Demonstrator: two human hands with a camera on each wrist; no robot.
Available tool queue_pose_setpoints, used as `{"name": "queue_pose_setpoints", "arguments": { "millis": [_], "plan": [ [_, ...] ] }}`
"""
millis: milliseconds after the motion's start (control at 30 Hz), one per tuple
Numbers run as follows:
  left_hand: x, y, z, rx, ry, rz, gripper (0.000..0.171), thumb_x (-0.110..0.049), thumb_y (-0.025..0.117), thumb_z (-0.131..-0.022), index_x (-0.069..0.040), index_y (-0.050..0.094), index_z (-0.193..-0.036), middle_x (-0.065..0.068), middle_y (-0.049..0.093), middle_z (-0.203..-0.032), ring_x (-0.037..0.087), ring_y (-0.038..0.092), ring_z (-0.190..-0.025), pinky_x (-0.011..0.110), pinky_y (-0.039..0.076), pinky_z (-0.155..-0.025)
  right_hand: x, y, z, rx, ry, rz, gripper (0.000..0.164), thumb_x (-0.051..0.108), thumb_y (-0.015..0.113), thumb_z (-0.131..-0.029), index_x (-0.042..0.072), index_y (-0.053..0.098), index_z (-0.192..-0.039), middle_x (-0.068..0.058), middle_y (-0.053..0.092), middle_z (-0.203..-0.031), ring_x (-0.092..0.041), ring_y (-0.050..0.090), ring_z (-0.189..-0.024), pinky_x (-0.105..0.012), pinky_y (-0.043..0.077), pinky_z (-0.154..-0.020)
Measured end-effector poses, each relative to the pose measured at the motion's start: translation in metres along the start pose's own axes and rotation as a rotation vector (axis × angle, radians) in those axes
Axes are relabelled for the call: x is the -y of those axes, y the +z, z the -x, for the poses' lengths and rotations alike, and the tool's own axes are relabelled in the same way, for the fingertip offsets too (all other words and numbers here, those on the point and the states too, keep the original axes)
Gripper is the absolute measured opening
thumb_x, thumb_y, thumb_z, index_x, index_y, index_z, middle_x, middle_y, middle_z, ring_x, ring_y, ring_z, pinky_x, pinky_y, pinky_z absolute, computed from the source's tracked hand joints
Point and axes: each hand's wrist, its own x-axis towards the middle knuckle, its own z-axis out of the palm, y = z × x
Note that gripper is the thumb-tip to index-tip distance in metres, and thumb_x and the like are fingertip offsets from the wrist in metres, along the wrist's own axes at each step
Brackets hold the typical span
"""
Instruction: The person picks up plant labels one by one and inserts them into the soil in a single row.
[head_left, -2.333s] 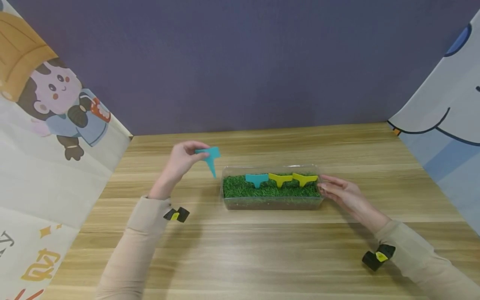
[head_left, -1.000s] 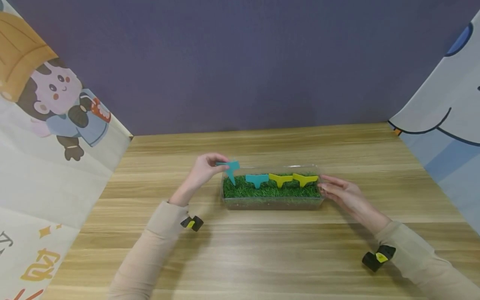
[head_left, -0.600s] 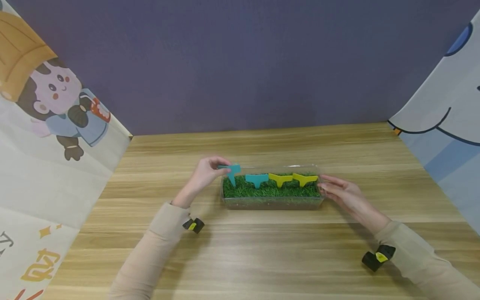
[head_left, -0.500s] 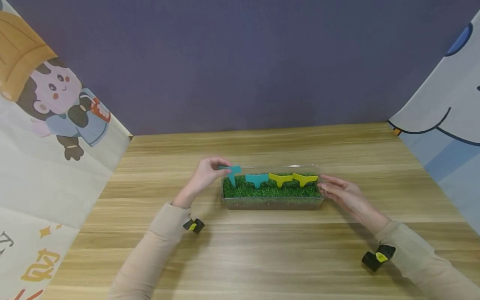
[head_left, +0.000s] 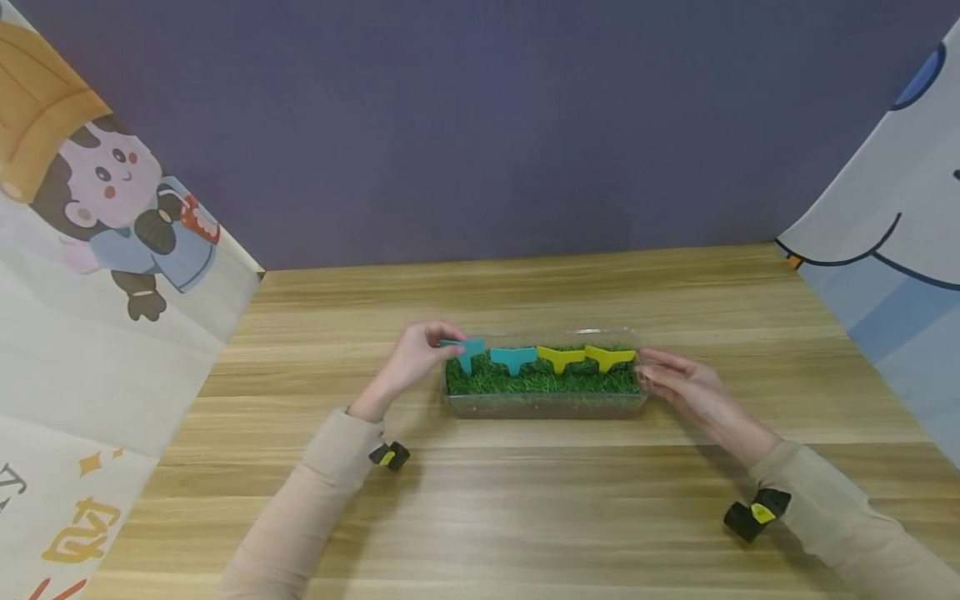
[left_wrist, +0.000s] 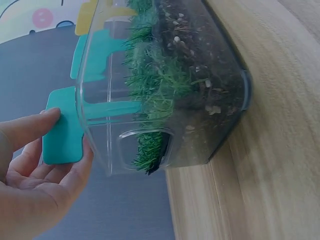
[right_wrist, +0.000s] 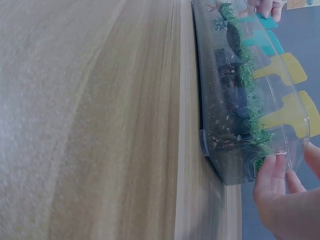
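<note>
A clear plastic planter box [head_left: 547,407] with green grass over dark soil stands on the wooden table. At its left end my left hand [head_left: 422,354] pinches a teal T-shaped plant label [left_wrist: 64,127] by its head, thumb on the front. The label's narrow stem reaches down to the grass, behind the clear wall in the left wrist view. Upright in the grass beside it are another teal plant label [head_left: 513,358] and two yellow plant labels [head_left: 561,358]. My right hand [head_left: 693,392] holds the box's right end, fingers against the end wall and thumb near the rim.
The wooden table [head_left: 517,508] extends on all sides of the box. A dark purple panel [head_left: 510,133] rises behind it. Cartoon-printed sheets [head_left: 97,333] flank the table left and right. Each sleeve cuff bears a small black wrist camera [head_left: 390,456].
My left hand carried the teal label rightward over the box's left end, then lowered it until its stem sank into the grass. The right hand and box have stayed put.
</note>
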Motion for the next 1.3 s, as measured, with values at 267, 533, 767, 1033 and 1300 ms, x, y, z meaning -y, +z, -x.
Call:
{"name": "queue_pose_setpoints", "arguments": {
  "millis": [267, 533, 767, 1033, 1300],
  "plan": [
    [0.002, 0.002, 0.003, 0.028, 0.012, 0.022, 0.018, -0.004, 0.062, -0.080, 0.000, 0.062, -0.097, 0.011, 0.060, -0.102, 0.024, 0.057, -0.090, 0.026, 0.048, -0.074, 0.000, 0.000, 0.000, -0.012, 0.010, 0.013, 0.029, -0.004, 0.050, -0.086, 0.018, 0.062, -0.102, -0.003, 0.064, -0.097, -0.012, 0.060, -0.090, -0.021, 0.047, -0.082],
    [0.005, 0.006, 0.003, 0.028, 0.038, 0.013, 0.016, 0.001, 0.062, -0.078, 0.003, 0.062, -0.094, 0.015, 0.061, -0.099, 0.025, 0.060, -0.090, 0.029, 0.049, -0.080, 0.001, 0.000, 0.001, -0.027, 0.026, 0.012, 0.029, -0.003, 0.051, -0.086, 0.018, 0.062, -0.102, -0.003, 0.064, -0.098, -0.012, 0.060, -0.091, -0.022, 0.046, -0.084],
    [0.006, 0.008, 0.005, 0.023, 0.055, -0.014, 0.014, 0.002, 0.062, -0.078, 0.003, 0.061, -0.092, 0.015, 0.062, -0.097, 0.024, 0.061, -0.087, 0.028, 0.050, -0.078, 0.001, 0.000, 0.001, -0.033, 0.022, 0.027, 0.028, -0.002, 0.051, -0.086, 0.018, 0.062, -0.102, -0.003, 0.064, -0.097, -0.012, 0.060, -0.090, -0.023, 0.046, -0.083],
    [0.009, 0.009, 0.007, 0.009, 0.080, -0.054, 0.011, -0.001, 0.063, -0.078, -0.001, 0.063, -0.089, 0.011, 0.063, -0.094, 0.019, 0.061, -0.081, 0.026, 0.051, -0.072, -0.001, -0.001, 0.000, -0.033, 0.014, 0.033, 0.028, -0.002, 0.053, -0.085, 0.019, 0.062, -0.101, -0.002, 0.064, -0.097, -0.012, 0.060, -0.091, -0.023, 0.046, -0.084],
    [0.012, 0.010, 0.005, -0.001, 0.091, -0.045, 0.010, 0.000, 0.063, -0.077, 0.000, 0.063, -0.088, 0.011, 0.063, -0.092, 0.018, 0.060, -0.079, 0.024, 0.051, -0.070, 0.000, 0.000, 0.001, -0.024, 0.012, 0.026, 0.029, -0.003, 0.052, -0.085, 0.018, 0.062, -0.102, -0.003, 0.064, -0.098, -0.012, 0.060, -0.091, -0.023, 0.046, -0.085]
  ]
}}
